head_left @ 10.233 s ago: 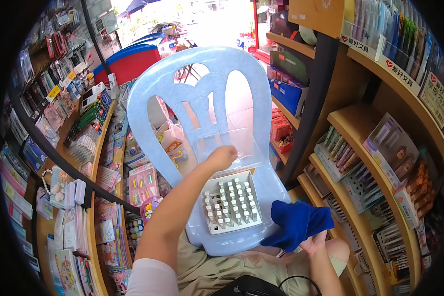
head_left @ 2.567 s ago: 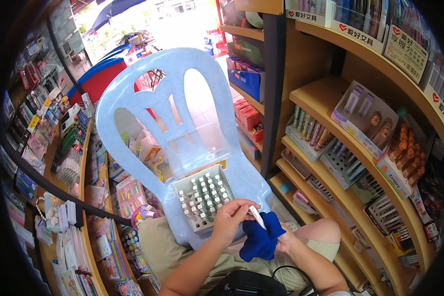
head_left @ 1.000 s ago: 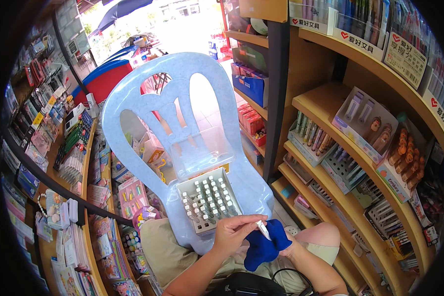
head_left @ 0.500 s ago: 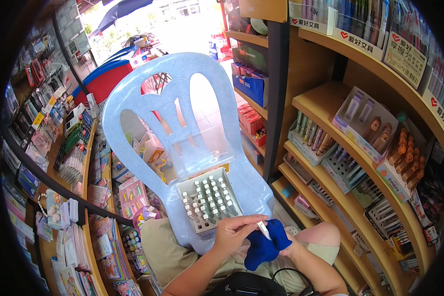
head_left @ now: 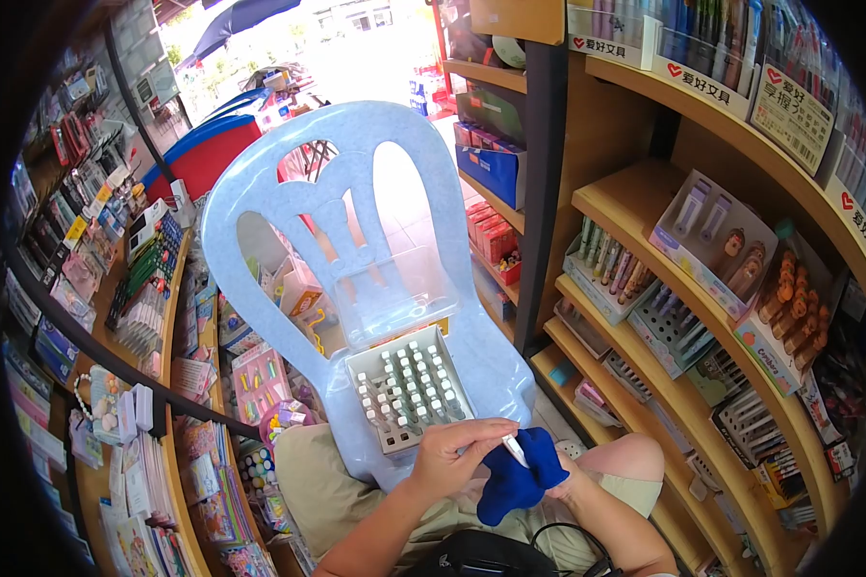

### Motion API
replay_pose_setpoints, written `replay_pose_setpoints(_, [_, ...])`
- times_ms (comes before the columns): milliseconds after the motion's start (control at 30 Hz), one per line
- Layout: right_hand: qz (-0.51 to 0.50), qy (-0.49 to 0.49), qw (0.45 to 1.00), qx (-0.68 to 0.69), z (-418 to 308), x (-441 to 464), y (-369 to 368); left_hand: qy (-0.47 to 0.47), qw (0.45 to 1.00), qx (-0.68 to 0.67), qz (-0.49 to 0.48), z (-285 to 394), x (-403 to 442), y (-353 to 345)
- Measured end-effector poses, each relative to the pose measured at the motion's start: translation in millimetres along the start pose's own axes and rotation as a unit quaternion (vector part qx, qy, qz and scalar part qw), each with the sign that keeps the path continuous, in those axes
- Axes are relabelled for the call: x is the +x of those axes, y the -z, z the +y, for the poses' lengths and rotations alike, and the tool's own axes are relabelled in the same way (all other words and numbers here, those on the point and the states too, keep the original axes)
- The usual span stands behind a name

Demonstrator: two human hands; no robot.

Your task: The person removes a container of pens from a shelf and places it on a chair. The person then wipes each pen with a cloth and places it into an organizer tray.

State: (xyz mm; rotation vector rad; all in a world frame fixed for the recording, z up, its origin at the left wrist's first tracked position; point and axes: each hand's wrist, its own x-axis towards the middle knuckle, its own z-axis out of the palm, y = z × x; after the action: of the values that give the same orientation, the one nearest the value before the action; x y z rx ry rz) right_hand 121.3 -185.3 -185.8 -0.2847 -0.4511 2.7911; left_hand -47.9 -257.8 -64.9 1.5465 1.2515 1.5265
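Observation:
Above my lap, my left hand (head_left: 452,456) pinches a slim white pen-like stick (head_left: 516,450) between thumb and fingers. My right hand (head_left: 562,479) is wrapped in and around a dark blue cloth (head_left: 512,492), its fingers largely covered by the fabric. The stick's lower part rests against the cloth. Just beyond my left hand, a shallow grey box (head_left: 352,362) sits on the seat of a light blue plastic chair (head_left: 496,351). Rows of white-capped sticks (head_left: 417,381) stand upright in it, with some open holes along the near side. A clear plastic lid (head_left: 394,296) leans against the chair's back.
Wooden shelves (head_left: 625,197) with boxes of pens rise close on my right. Racks of notebooks and packaged stationery (head_left: 149,481) stand on my left. A black bag (head_left: 476,555) lies at my waist with a cable beside it. Beyond the chair is a bright doorway.
Both hands, the stick and the cloth stay almost in place. The white stick has tilted very slightly in my left hand, and the view has shifted a little.

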Motion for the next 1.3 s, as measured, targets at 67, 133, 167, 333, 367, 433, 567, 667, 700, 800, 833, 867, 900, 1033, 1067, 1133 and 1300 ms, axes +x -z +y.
replay_pose_setpoints(67, [0.007, 0.001, 1.0, 0.004, 0.5, -0.1, -1.3, -0.003, 1.0, 0.009, -0.002, -0.1, 0.0, 0.6])
replay_pose_setpoints(133, [0.017, 0.004, 1.0, 0.002, 1.6, -0.1, -0.2, -0.002, 1.0, 0.007, 0.0, -1.9, -0.3, 0.3])
replay_pose_setpoints(167, [0.009, 0.006, 1.0, 0.004, 1.6, -0.4, -0.3, -0.006, 1.0, 0.006, 0.0, -2.3, -0.2, 0.0])
replay_pose_setpoints(333, [-0.013, 0.01, 1.0, 0.01, 0.0, -0.9, -3.1, -0.022, 1.0, 0.011, 0.0, -5.3, -1.4, -3.4])
replay_pose_setpoints(367, [-0.006, 0.009, 1.0, 0.006, 0.2, -0.8, -2.5, -0.024, 1.0, 0.015, -0.001, -5.0, -1.4, -3.3])
replay_pose_setpoints(433, [0.008, 0.008, 1.0, 0.0, 1.1, -0.8, -1.0, -0.029, 0.999, 0.023, -0.004, -3.9, -1.7, -3.0])
replay_pose_setpoints(567, [0.021, -0.001, 1.0, -0.008, 1.1, -0.3, -4.9, -0.06, 0.997, 0.051, -0.019, -6.7, -2.8, 1.4])
replay_pose_setpoints(667, [0.036, -0.01, 0.999, -0.017, 0.6, 0.6, -4.3, -0.091, 0.993, 0.071, -0.036, -5.8, 0.3, 7.8])
replay_pose_setpoints(700, [0.038, -0.008, 0.999, -0.026, 0.1, 0.8, -5.9, -0.09, 0.993, 0.07, -0.037, -6.0, 0.3, 9.1])
replay_pose_setpoints(800, [0.051, -0.01, 0.998, -0.041, -2.2, 1.9, -12.2, -0.088, 0.992, 0.078, -0.043, -5.4, 0.9, 11.3])
replay_pose_setpoints(833, [0.058, -0.011, 0.997, -0.044, -2.6, 1.3, -12.9, -0.087, 0.992, 0.081, -0.046, -5.0, 1.2, 11.2])
replay_pose_setpoints(867, [0.048, -0.008, 0.998, -0.045, -2.6, 0.7, -11.9, -0.095, 0.99, 0.092, -0.048, -4.2, 1.8, 11.5])
replay_pose_setpoints(900, [0.038, -0.004, 0.998, -0.046, -2.6, 0.4, -10.6, -0.104, 0.988, 0.102, -0.049, -3.1, 2.7, 12.0])
replay_pose_setpoints(1033, [0.024, 0.007, 0.999, -0.046, -3.0, -1.3, -13.0, -0.123, 0.983, 0.127, -0.05, -0.2, 5.4, 10.8])
replay_pose_setpoints(1067, [0.02, 0.008, 0.999, -0.04, -2.6, -1.6, -12.1, -0.122, 0.983, 0.124, -0.051, -0.4, 5.4, 10.4])
replay_pose_setpoints(1133, [0.011, 0.01, 1.0, -0.026, -1.6, -1.6, -8.9, -0.121, 0.984, 0.118, -0.052, -0.7, 5.4, 9.0])
replay_pose_setpoints(1300, [0.023, 0.004, 1.0, 0.001, 1.2, -0.6, -4.0, -0.106, 0.988, 0.111, -0.035, -2.0, 0.5, 4.4])
